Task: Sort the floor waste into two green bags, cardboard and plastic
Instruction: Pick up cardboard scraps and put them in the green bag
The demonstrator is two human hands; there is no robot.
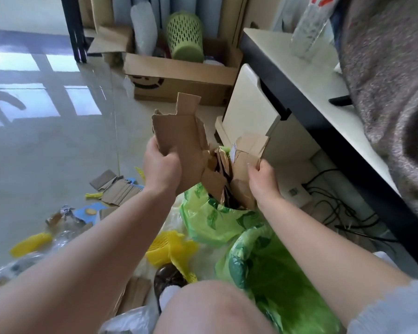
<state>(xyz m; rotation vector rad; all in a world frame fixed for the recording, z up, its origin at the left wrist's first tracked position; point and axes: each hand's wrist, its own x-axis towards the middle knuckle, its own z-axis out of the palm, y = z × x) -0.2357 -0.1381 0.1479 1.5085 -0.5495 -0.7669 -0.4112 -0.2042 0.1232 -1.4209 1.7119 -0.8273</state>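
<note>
The left hand (161,165) has its grip closed on a torn cardboard sheet (181,136); the right hand (263,179) pinches a smaller cardboard piece (247,153). Both pieces stand at the mouth of the green bag (210,215), which already holds cardboard. Best to press both pieces down together, flat sides in, so the thin bag does not tear. More cardboard scraps (116,189) lie on the floor at 9 o'clock from the bag.

left hand (161,165) gripping torn cardboard (181,131), right hand (263,179) gripping cardboard piece (247,150), green bag (208,218)

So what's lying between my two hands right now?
In the head view, torn cardboard pieces stand between the left hand and right hand, poking out of the green bag.
</note>
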